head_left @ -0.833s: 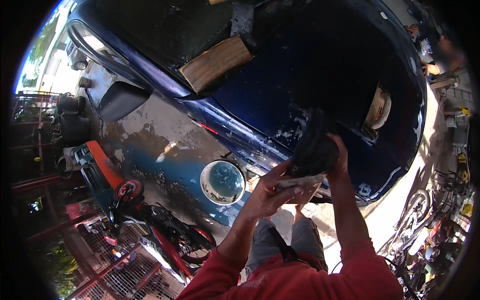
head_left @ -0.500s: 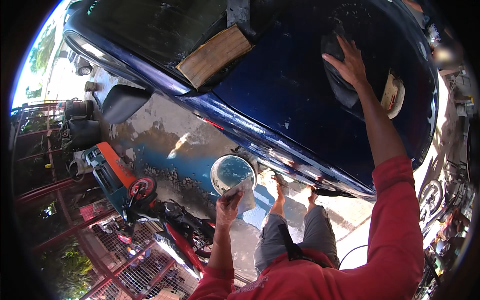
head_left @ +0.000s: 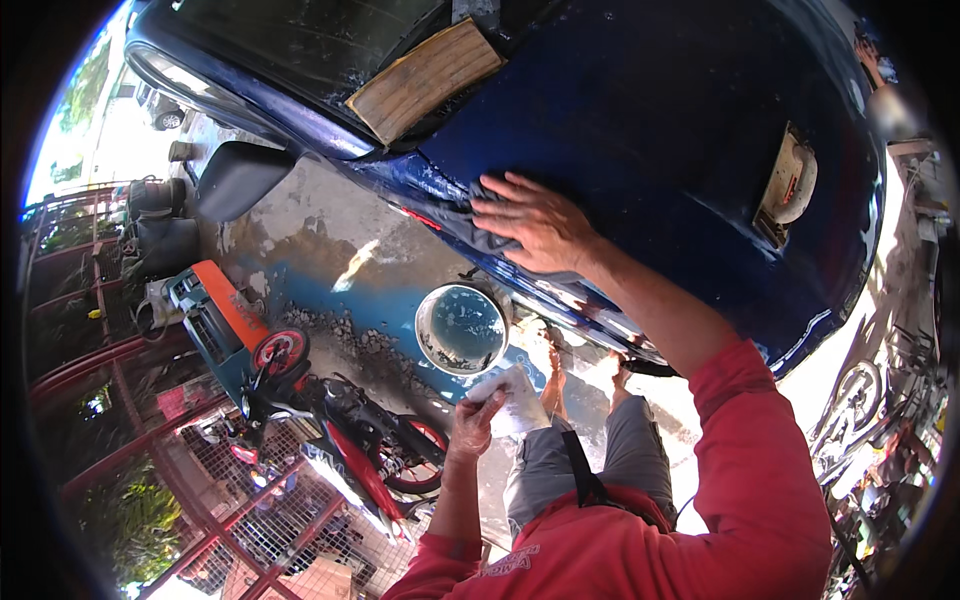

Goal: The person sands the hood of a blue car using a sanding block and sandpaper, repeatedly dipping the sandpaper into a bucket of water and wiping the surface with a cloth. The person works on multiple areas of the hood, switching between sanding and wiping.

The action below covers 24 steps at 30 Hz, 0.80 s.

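Observation:
My right hand point(head_left: 540, 225) lies flat with fingers spread over a dark wet cloth point(head_left: 483, 222), at the near edge of the dark blue car hood point(head_left: 640, 130). The cloth is partly hidden under the fingers. Lower down, my left hand point(head_left: 474, 425) pinches a pale, whitish rectangular sheet point(head_left: 515, 398) in front of my legs; its material is unclear. Just beyond the sheet, a round bucket point(head_left: 462, 330) stands on the floor with cloudy liquid in it. On the right of the hood rests a flat block with a pale curved handle point(head_left: 795, 185).
A wooden block point(head_left: 428, 80) lies at the base of the windshield. The side mirror point(head_left: 240, 180) juts out at left. A red and black motorcycle point(head_left: 370, 450) and an orange and teal machine point(head_left: 225, 315) stand left on the wet floor, beside a red metal grille point(head_left: 190, 500).
My right hand has swept the dark cloth from the hood's far right to its near left edge. My left hand has moved slightly right and nearer, away from the bucket, still holding the pale sheet.

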Motion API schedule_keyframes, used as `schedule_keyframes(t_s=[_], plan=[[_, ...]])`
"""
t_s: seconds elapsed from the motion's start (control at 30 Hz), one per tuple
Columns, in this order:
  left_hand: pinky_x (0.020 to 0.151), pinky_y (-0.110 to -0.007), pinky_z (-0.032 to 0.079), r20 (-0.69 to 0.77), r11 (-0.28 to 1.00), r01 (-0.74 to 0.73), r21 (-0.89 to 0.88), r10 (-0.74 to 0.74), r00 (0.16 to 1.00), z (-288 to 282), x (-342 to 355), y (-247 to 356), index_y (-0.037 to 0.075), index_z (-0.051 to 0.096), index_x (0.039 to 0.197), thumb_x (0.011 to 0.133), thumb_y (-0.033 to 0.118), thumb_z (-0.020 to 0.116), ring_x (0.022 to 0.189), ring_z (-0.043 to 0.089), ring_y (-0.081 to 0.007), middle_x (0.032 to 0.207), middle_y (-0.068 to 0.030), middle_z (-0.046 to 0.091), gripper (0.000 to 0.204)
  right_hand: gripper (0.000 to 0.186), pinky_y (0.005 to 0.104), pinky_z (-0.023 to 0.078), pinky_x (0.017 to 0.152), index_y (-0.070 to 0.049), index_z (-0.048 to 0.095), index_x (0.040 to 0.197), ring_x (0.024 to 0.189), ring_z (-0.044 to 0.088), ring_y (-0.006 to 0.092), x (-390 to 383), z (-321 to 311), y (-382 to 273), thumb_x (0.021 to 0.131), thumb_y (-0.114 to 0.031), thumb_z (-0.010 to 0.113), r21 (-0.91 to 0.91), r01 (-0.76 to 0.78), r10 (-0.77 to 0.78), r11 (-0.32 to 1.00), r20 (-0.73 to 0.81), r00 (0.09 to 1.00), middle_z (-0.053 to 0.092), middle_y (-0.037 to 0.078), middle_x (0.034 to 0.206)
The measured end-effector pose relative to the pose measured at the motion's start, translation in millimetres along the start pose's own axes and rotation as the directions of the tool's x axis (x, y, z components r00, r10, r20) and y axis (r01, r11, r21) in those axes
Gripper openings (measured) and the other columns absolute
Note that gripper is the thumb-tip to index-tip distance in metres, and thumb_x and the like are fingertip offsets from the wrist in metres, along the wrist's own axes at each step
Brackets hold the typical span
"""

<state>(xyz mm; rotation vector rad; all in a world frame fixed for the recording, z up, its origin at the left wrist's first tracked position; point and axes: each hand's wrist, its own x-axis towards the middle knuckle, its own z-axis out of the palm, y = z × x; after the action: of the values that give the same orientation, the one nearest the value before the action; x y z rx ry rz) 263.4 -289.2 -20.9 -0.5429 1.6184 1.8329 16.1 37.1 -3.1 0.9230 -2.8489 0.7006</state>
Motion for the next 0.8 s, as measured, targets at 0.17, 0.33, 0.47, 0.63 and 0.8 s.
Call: schedule_keyframes(t_s=[0.17,0.33,0.47,0.63,0.8], plan=[[0.107,-0.050,0.056,0.087,0.809,0.090,-0.580,-0.048,0.995,8.5,-17.9,14.3,0.005,0.071,0.130,0.092,0.019,0.084,0.120,0.071,-0.0285,0.126,-0.0072,0.075,0.043,0.057,0.0505,0.024,0.134,-0.015,0.071,0.138,0.160,0.033,0.0297,-146.2,-24.8,-22.8,0.082,-0.017,0.081,0.145,-0.126,0.131,0.981,-0.024,0.991,0.058,0.003,0.158],[0.097,-0.041,0.060,-0.043,0.971,-0.030,-0.237,0.020,0.999,52.9,12.8,38.3,0.001,0.068,0.130,0.088,0.009,0.081,0.108,0.073,-0.0258,0.117,-0.0091,0.074,0.045,0.061,0.0545,0.030,0.130,-0.010,0.067,0.141,0.157,0.039,0.0384,-302.5,-41.1,-18.5,0.081,0.000,0.074,0.337,-0.610,0.696,0.717,-0.382,0.608,0.058,0.010,0.159],[0.091,-0.042,0.062,-0.078,0.949,-0.075,-0.306,0.054,0.995,113.0,57.2,86.4,0.001,0.064,0.134,0.085,0.008,0.084,0.103,0.074,-0.0262,0.116,-0.0099,0.074,0.054,0.053,0.0516,0.031,0.129,-0.007,0.062,0.148,0.158,0.035,0.0421,-362.2,-35.1,2.6,0.097,-0.019,0.070,0.491,-0.796,0.846,0.353,-0.532,0.047,0.051,0.017,0.163],[0.086,-0.042,0.063,-0.042,0.937,-0.317,-0.150,0.314,0.948,162.2,115.9,179.1,0.000,0.068,0.128,0.084,0.007,0.083,0.098,0.075,-0.0266,0.112,-0.0109,0.075,0.047,0.065,0.0530,0.031,0.128,-0.009,0.054,0.157,0.160,0.029,0.0456,-344.7,-53.6,35.0,0.104,-0.045,0.065,0.532,-0.846,0.820,0.040,-0.501,-0.277,0.041,0.021,0.169],[0.088,-0.042,0.061,-0.287,0.939,-0.336,0.075,0.344,0.894,183.6,189.5,254.8,0.000,0.071,0.123,0.083,0.006,0.080,0.098,0.073,-0.0251,0.110,-0.0110,0.075,0.041,0.074,0.0566,0.038,0.123,-0.010,0.047,0.162,0.152,0.041,0.0460,-302.4,-84.0,-7.8,0.102,-0.046,0.072,0.240,-0.958,0.762,0.158,-0.647,-0.036,0.044,0.021,0.167]])
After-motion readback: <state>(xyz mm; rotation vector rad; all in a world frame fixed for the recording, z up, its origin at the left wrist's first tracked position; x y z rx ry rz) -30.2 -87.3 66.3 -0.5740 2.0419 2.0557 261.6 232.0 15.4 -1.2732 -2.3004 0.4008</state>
